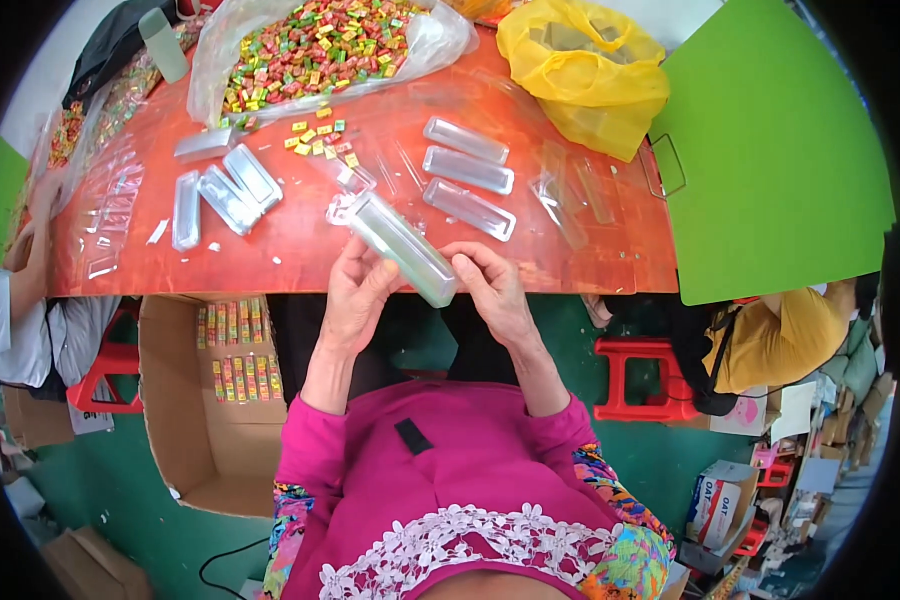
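Between my two hands, just over the near edge of the red table (580, 270), a long clear plastic box (402, 248) is held at a slant. My left hand (353, 300) is closed on its left side, the thumb resting along it. My right hand (498, 300) pinches the near right end with thumb and fingertips. I cannot make out anything inside the box. Beyond it lie a few loose yellow wrapped candies (318, 138). Similar clear boxes lie to the right, among them one clear box (468, 170), and to the left, among them another clear box (186, 210).
An open bag of colourful wrapped candies (320, 55) sits at the back, with a yellow plastic bag (590, 85) right of it. A green board (780, 160) stands right. Below left is a cardboard box (240, 450) holding candy packs (245, 378). People sit at both sides; a red stool (642, 378) is right.
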`<state>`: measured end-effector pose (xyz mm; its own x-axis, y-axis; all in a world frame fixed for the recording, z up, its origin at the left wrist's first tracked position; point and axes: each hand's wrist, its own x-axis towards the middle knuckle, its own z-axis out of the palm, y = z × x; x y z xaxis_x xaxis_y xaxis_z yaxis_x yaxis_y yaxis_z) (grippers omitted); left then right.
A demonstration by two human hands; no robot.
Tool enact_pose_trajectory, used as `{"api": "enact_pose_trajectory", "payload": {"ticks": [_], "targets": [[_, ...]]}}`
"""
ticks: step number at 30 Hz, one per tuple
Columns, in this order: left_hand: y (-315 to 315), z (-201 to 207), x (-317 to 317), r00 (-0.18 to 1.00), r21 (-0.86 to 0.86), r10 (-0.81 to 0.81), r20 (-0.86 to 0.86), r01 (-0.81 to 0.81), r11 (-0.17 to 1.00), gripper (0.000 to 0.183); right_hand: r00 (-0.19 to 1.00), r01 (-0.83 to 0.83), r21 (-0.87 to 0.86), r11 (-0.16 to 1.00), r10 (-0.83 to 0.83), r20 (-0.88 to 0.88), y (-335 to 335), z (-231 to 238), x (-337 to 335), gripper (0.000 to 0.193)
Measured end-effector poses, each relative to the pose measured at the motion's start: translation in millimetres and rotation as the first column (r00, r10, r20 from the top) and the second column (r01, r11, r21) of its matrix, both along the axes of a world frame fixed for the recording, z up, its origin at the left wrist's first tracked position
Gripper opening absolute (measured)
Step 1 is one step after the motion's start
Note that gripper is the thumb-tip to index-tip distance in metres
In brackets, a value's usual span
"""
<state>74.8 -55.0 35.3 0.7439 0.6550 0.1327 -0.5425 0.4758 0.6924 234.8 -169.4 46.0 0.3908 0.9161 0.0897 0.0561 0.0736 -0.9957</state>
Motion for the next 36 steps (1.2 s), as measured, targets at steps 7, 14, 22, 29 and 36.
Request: {"api": "enact_pose_trajectory", "payload": {"ticks": [7, 14, 22, 29, 36], "targets": [[-18, -13, -7, 0.999, -0.130, 0.041, 0.009, -0.039, 0.991, 0.051, 0.995, 0.029, -0.048, 0.998, -0.033, -0.094, -14, 1, -9, 0.027], [-34, -13, -12, 0.987, 0.097, 0.123, -0.100, -0.113, 0.989, 0.059, 0.999, -0.013, -0.044, 0.999, 0.011, -0.033, -16, 4, -15, 0.018], [-41, -8, -9, 0.971, 0.047, 0.149, -0.188, -0.142, 0.989, 0.061, 0.317, 0.277, 0.233, 0.932, -0.318, 0.894, 14, 2, 49, 0.014], [-49, -5, -2, 0.989, -0.226, 0.113, -0.100, -0.133, 0.965, 0.052, 0.377, 0.313, 0.181, 0.932, -0.297, 0.877, 7, -3, 51, 0.011], [-39, -5, 14, 0.954, -0.047, 0.148, -0.260, -0.165, 0.985, 0.051, 0.491, 0.142, 0.344, 0.928, -0.368, 0.790, -15, 18, -26, 0.019]]}}
